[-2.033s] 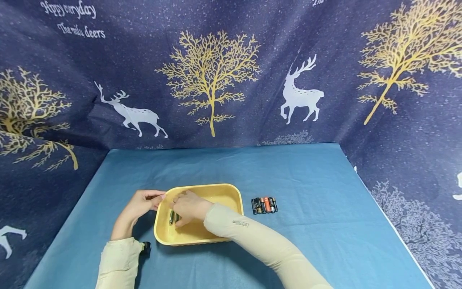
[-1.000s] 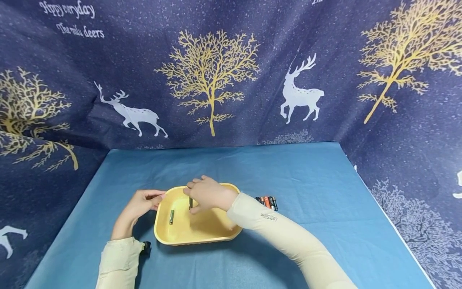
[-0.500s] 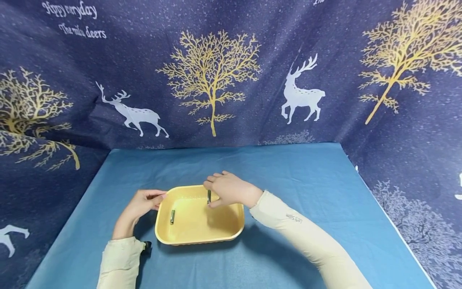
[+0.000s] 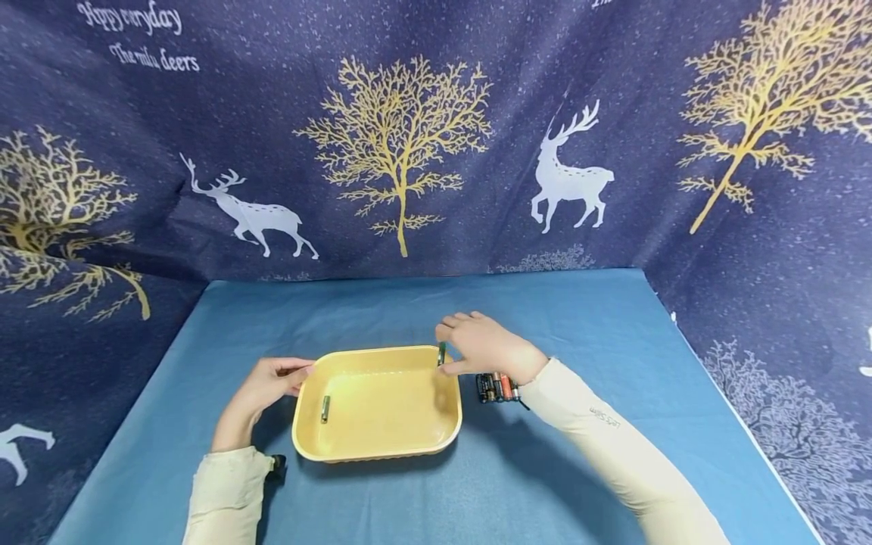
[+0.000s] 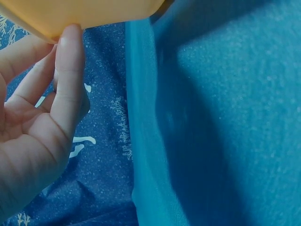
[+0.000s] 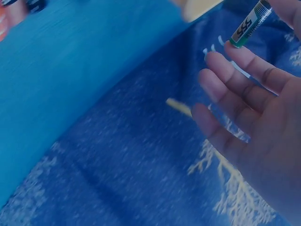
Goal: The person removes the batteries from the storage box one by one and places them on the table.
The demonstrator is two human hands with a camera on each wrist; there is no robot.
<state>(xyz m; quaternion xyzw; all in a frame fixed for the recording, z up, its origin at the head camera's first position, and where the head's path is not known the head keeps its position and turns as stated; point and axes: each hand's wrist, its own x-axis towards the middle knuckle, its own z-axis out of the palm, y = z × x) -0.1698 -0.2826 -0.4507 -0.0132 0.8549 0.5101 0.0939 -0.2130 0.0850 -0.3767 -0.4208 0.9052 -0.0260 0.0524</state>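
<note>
The yellow plastic bin (image 4: 388,412) stands on the blue cloth. My left hand (image 4: 269,386) pinches its far left corner between thumb and fingers, as the left wrist view confirms. A green battery (image 4: 325,409) lies inside near the bin's left wall. Over the bin's far right corner, my right hand (image 4: 487,344) holds a second green battery (image 6: 249,23) by its ends, between thumb and index finger; the other fingers are spread. A row of several batteries (image 4: 490,388), mostly black with an orange one, lies just right of the bin, partly hidden by the right hand.
Blue cloth (image 4: 381,503) covers the table. A dark curtain (image 4: 436,189) with printed deer and trees hangs behind and at the sides. A small black object (image 4: 277,468) sits at the left cuff.
My right hand has lifted one green battery out of the bin's left part and carried it right to the far right corner. The left hand and bin stay put.
</note>
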